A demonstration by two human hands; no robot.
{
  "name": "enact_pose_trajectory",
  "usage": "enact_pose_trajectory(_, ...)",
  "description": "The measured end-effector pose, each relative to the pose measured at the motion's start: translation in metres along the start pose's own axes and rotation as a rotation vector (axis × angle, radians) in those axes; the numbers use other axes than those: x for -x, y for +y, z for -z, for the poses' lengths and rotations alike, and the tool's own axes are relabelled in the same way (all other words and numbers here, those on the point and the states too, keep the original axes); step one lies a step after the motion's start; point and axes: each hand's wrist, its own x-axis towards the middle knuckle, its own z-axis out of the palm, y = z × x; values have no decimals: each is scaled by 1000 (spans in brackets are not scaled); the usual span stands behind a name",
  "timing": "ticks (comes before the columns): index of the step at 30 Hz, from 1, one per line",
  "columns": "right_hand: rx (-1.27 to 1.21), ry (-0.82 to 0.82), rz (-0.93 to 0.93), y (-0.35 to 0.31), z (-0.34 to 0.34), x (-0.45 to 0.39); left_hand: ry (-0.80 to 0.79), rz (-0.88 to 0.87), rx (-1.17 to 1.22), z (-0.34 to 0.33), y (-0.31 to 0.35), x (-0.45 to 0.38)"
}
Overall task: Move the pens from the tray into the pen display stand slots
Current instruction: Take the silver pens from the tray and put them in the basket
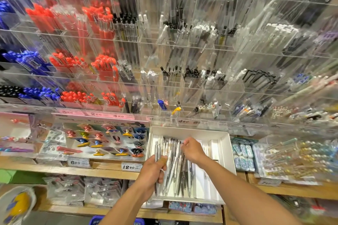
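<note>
I am at the gathering step, collecting pens before any of them goes up into the stand; my left hand (152, 170) is curled round a small bundle of silver pens (157, 151), thumb across their barrels, their tips standing up past my fingers and their tails hanging below my palm; my right hand (192, 149) reaches into the white tray (225, 151) with its fingers bent down toward the loose pens (176, 168), and it seems to be pinching at the top of one, though the blur keeps me from telling whether it has truly got hold. The tray sits on the wooden shelf (109, 171) just below the clear display stand (182, 82); the loose pens lie lengthwise along the tray's left half, directly between my two hands and partly under my right wrist. The next move, as I judge it, calls for lifting one pen free of the heap without dragging its neighbours, passing it to the bundle or raising it straight to a matching slot; the lower slots hold similar pale and silver pens, so I must pick the right compartment and drop the pen in upright.
</note>
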Motion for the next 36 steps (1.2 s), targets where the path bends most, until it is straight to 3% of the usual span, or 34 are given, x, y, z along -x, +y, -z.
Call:
enact_pose_trajectory(3,-203,47,124,-5,15,17,5,-40,-63,-3,3,0)
enact_pose_trajectory(8,-565,-170,208,-20,25,38,7,-72,-129,-12,9,0)
enact_pose_trajectory(12,-674,-309,185,-25,15,36,-46,-45,-143,-16,9,0)
enact_pose_trajectory(17,-395,-41,-36,-16,6,-1,19,-56,-69,-10,5,0)
enact_pose_trajectory(23,55,-33,-96,-12,-19,-23,46,-21,-93,-5,4,6)
enact_pose_trajectory(27,245,91,-104,-18,-33,-23,61,-29,-29,-7,8,7)
enact_pose_trajectory(36,271,-93,-49,-10,-27,-25,48,6,44,-6,9,6)
